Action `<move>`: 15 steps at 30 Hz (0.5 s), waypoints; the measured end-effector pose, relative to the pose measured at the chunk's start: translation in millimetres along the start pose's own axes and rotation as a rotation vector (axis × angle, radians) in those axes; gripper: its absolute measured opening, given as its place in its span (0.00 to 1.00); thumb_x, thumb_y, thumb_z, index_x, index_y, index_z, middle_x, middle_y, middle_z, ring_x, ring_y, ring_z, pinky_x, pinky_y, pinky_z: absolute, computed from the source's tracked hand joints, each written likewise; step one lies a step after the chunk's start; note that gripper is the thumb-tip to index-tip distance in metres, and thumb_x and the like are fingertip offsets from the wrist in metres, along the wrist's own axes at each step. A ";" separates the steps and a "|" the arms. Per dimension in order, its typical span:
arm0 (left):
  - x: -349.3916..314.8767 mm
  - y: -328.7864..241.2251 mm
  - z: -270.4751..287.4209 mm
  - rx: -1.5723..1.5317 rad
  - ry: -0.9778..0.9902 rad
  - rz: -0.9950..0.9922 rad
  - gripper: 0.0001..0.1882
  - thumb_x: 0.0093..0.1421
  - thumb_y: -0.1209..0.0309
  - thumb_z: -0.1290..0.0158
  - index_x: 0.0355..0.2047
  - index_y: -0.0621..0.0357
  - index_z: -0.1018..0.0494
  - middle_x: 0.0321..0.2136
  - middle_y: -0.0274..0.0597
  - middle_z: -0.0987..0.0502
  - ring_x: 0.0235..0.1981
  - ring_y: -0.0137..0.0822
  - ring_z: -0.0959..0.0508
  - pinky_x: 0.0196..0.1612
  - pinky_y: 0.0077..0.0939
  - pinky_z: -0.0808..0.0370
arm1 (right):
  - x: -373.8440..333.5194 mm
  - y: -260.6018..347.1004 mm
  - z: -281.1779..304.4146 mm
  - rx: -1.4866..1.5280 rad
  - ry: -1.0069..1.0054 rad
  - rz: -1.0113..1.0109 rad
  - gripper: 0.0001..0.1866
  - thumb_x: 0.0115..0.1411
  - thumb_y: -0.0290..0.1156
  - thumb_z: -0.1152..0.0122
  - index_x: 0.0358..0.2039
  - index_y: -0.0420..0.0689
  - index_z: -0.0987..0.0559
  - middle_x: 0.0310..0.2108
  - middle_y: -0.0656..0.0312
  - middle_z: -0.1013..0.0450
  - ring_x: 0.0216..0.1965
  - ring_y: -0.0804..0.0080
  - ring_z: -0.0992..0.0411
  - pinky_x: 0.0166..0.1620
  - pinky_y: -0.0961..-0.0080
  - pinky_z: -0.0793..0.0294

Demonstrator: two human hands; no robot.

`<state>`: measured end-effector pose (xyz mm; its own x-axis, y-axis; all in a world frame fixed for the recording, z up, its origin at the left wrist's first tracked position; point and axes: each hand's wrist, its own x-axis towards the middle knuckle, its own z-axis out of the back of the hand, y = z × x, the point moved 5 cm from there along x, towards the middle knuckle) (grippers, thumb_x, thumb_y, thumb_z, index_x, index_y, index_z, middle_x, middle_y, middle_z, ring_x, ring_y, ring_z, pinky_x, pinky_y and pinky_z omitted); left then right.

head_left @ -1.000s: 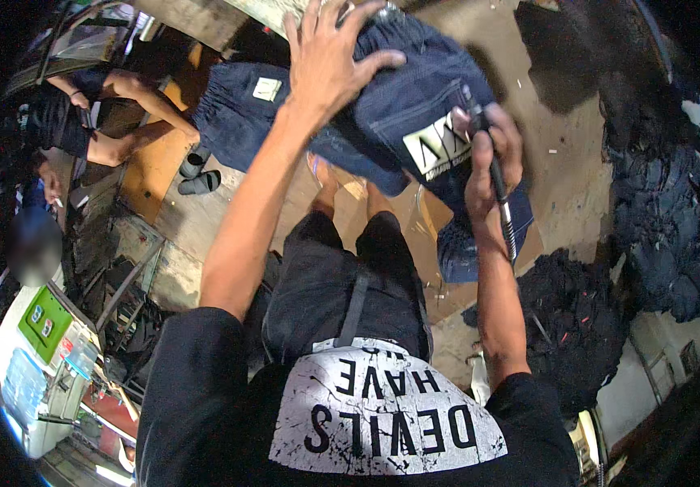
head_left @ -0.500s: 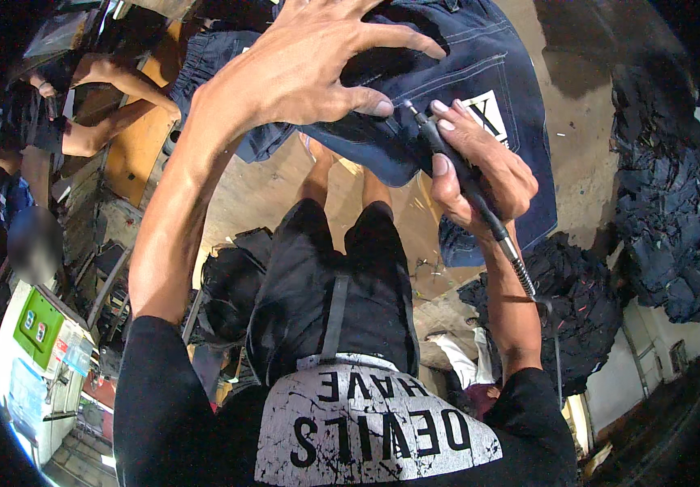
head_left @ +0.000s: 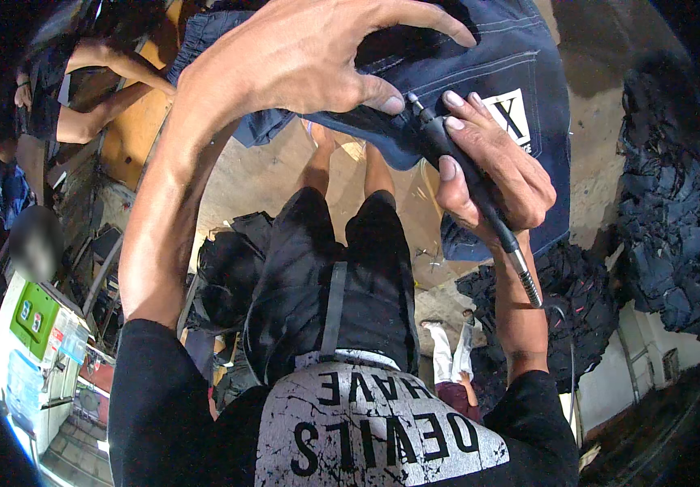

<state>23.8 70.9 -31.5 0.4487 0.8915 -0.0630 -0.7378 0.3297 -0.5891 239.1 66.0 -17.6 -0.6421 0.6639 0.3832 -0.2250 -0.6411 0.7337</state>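
Dark blue denim shorts (head_left: pixel 480 75) with pale stitching and an elastic waistband are spread out in front of me. A white patch (head_left: pixel 496 105) with a black mark sits on them near a stitched pocket. My left hand (head_left: pixel 309 65) lies over the cloth, fingers apart, the thumb close to the stitching. In my right hand (head_left: pixel 504 166) is a black pen-shaped rotary tool (head_left: pixel 477 193), gripped like a pencil. Its metal tip points at the denim beside my left thumb; whether it touches cannot be told. A spring sleeve and thin cable trail from its rear end.
Heaps of dark cloth lie at the right (head_left: pixel 667 211) and beside my right forearm (head_left: pixel 573 300). At the upper left are another person's bare arms (head_left: pixel 106 61). A green tray (head_left: pixel 29 316) stands at the lower left. White trousers (head_left: pixel 451 353) of someone else show below.
Both hands, the tool and the shorts appear slightly farther right in view. The tool's tip is now nearer my left thumb.
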 end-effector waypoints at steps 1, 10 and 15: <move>-0.6 -0.2 -0.2 0.008 0.000 0.004 0.47 0.49 0.54 0.26 0.70 0.27 0.32 0.82 0.47 0.64 0.81 0.61 0.64 0.76 0.79 0.65 | 0.2 0.1 -0.3 0.005 -0.004 0.000 0.12 0.52 0.22 0.31 0.38 0.32 0.12 0.35 0.47 0.15 0.46 0.52 0.14 0.58 0.52 0.16; -0.6 5.2 -4.6 0.004 0.050 0.039 0.46 0.49 0.57 0.27 0.69 0.28 0.32 0.82 0.47 0.65 0.80 0.64 0.65 0.76 0.80 0.64 | -2.8 -2.4 0.7 0.008 -0.034 -0.008 0.14 0.52 0.22 0.32 0.39 0.29 0.14 0.35 0.43 0.16 0.45 0.50 0.14 0.57 0.51 0.15; -2.5 2.4 -2.2 -0.028 0.050 0.041 0.44 0.51 0.61 0.29 0.69 0.29 0.32 0.82 0.46 0.66 0.80 0.63 0.65 0.76 0.80 0.65 | -2.5 -0.9 2.7 -0.009 -0.039 -0.018 0.14 0.52 0.21 0.32 0.39 0.29 0.14 0.35 0.42 0.16 0.45 0.49 0.14 0.57 0.51 0.16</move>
<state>22.0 68.7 -34.5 0.4439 0.8871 -0.1269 -0.7415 0.2841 -0.6078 242.9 66.0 -17.7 -0.6087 0.6896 0.3923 -0.2429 -0.6327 0.7353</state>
